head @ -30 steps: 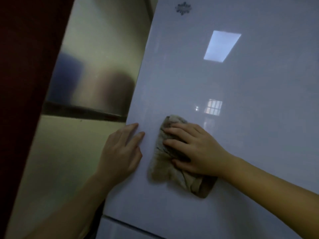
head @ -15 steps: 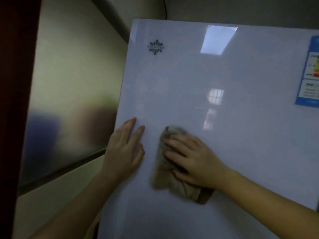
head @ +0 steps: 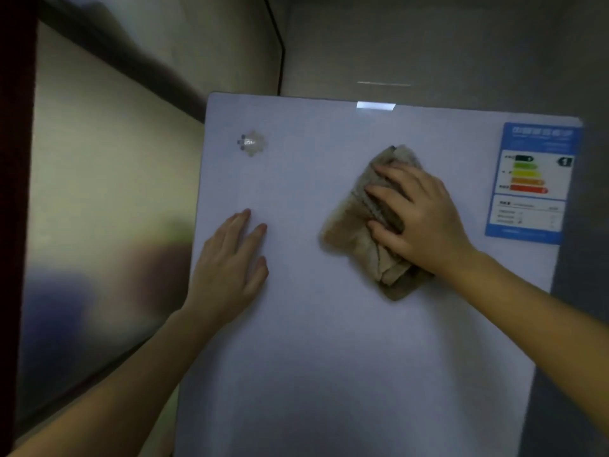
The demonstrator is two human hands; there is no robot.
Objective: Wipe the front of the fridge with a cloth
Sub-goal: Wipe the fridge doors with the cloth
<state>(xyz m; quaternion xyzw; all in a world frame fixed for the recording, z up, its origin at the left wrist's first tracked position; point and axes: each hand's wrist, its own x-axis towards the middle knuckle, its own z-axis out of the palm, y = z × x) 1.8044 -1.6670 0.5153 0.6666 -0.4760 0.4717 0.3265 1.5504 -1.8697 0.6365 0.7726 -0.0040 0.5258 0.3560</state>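
Note:
The glossy white fridge door (head: 329, 341) fills the middle of the view, its top edge visible. My right hand (head: 418, 216) presses a folded beige cloth (head: 352, 225) flat against the upper right part of the door, fingers spread over it. My left hand (head: 230, 265) rests flat on the door near its left edge, fingers apart, holding nothing. A small logo (head: 252, 143) sits near the door's top left corner.
A blue energy label (head: 530, 183) is stuck at the door's top right, just right of the cloth. A shiny metallic wall panel (head: 99, 192) stands to the left. Grey wall (head: 428, 44) rises above the fridge. A dark red edge (head: 14, 192) runs down the far left.
My right hand has slid the cloth up and to the right across the door, toward the energy label. The view has tilted up, showing the fridge's top edge. My left hand stays flat.

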